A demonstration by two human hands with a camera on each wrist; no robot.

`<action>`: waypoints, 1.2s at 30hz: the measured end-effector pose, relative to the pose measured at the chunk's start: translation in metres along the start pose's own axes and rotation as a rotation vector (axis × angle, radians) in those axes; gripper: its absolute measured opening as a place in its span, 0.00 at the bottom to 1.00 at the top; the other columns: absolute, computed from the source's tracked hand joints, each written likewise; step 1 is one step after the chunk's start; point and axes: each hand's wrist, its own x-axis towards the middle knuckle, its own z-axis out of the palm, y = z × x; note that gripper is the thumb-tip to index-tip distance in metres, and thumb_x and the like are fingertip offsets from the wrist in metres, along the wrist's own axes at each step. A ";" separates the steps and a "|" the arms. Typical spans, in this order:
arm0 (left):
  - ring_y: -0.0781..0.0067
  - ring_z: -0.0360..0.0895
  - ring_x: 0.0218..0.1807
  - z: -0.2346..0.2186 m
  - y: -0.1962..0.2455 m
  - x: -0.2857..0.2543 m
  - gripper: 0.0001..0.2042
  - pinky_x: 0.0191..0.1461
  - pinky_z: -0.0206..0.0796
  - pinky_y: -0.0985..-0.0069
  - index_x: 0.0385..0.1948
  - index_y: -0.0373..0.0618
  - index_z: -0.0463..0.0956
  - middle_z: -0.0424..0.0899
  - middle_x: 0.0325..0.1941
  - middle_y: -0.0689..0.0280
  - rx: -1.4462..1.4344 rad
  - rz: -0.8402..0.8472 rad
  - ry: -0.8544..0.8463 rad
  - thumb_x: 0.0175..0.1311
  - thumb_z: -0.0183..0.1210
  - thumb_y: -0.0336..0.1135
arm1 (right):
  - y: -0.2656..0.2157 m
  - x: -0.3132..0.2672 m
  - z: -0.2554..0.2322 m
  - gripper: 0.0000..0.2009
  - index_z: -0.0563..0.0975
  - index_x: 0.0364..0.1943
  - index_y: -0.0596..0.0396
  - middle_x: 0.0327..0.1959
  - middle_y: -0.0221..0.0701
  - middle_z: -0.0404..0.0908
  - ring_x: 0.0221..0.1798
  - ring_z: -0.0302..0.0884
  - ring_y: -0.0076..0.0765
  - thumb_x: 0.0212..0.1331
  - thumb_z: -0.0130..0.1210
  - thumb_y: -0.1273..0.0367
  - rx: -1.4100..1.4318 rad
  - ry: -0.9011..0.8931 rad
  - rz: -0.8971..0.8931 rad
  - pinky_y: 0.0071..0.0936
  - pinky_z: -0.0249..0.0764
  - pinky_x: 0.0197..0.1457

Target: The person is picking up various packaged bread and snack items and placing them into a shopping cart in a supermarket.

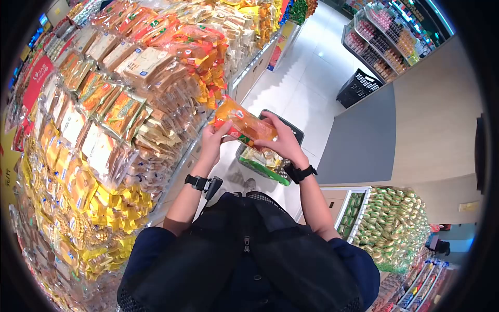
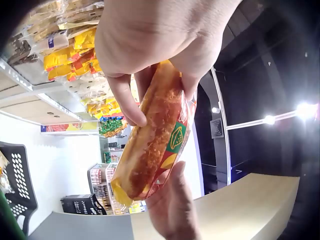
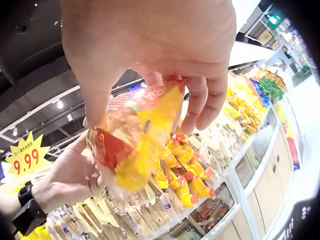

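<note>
A long loaf of bread (image 1: 248, 122) in a clear, red and yellow wrapper is held between both hands, above a shopping basket. My left hand (image 1: 212, 143) grips one end, thumb on one side and fingers on the other. At the opposite end my right hand (image 1: 285, 139) holds the package with curled fingers. In the left wrist view the browned crust of the bread (image 2: 157, 132) shows through the film, beside a green label. The right wrist view shows the yellow wrapper end of the bread (image 3: 137, 165) below my right hand (image 3: 150, 45).
Below the hands stands the shopping basket (image 1: 264, 171), dark with a green edge, holding several packaged items. Stacked packaged breads (image 1: 140, 62) fill the display on the left. A grey and wooden counter (image 1: 358, 140) is on the right. Another black basket (image 1: 358, 89) sits farther along the floor.
</note>
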 end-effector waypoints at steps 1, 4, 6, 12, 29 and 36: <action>0.73 0.86 0.40 -0.007 0.004 -0.002 0.17 0.42 0.81 0.75 0.51 0.34 0.75 0.86 0.44 0.61 -0.001 0.001 0.002 0.67 0.62 0.37 | 0.000 -0.002 0.011 0.43 0.61 0.70 0.53 0.56 0.39 0.77 0.55 0.78 0.37 0.49 0.73 0.62 0.000 -0.002 -0.001 0.33 0.73 0.58; 0.71 0.86 0.42 -0.021 0.012 -0.005 0.17 0.46 0.81 0.72 0.51 0.36 0.75 0.86 0.46 0.59 -0.111 0.088 0.022 0.69 0.60 0.40 | 0.010 -0.011 0.051 0.38 0.59 0.70 0.55 0.50 0.38 0.80 0.51 0.78 0.31 0.57 0.66 0.64 0.610 0.402 0.081 0.30 0.75 0.53; 0.71 0.86 0.43 -0.034 0.009 0.002 0.17 0.47 0.81 0.71 0.51 0.36 0.75 0.86 0.46 0.59 -0.155 0.069 0.015 0.69 0.60 0.40 | 0.051 -0.021 0.077 0.36 0.60 0.69 0.56 0.50 0.39 0.81 0.51 0.79 0.34 0.59 0.65 0.63 0.571 0.407 0.167 0.31 0.75 0.54; 0.69 0.86 0.43 -0.030 0.021 -0.001 0.17 0.46 0.82 0.69 0.53 0.38 0.74 0.86 0.46 0.58 -0.299 0.039 0.036 0.71 0.58 0.40 | 0.165 -0.111 0.132 0.33 0.70 0.60 0.53 0.45 0.48 0.82 0.49 0.81 0.51 0.56 0.64 0.49 -0.299 -0.078 0.327 0.42 0.76 0.53; 0.72 0.86 0.39 0.042 0.077 0.029 0.19 0.38 0.81 0.76 0.58 0.39 0.68 0.84 0.45 0.61 -0.128 0.427 0.253 0.70 0.58 0.37 | 0.235 -0.091 0.100 0.18 0.82 0.45 0.44 0.33 0.42 0.86 0.39 0.85 0.51 0.51 0.64 0.56 -0.598 -0.072 0.605 0.46 0.79 0.44; 0.86 0.73 0.19 0.077 0.107 0.064 0.13 0.18 0.60 0.87 0.45 0.45 0.70 0.80 0.26 0.71 -0.046 0.616 0.438 0.67 0.62 0.38 | 0.288 -0.053 0.043 0.17 0.83 0.44 0.44 0.35 0.43 0.86 0.40 0.85 0.52 0.50 0.65 0.57 -0.582 -0.008 0.559 0.47 0.79 0.45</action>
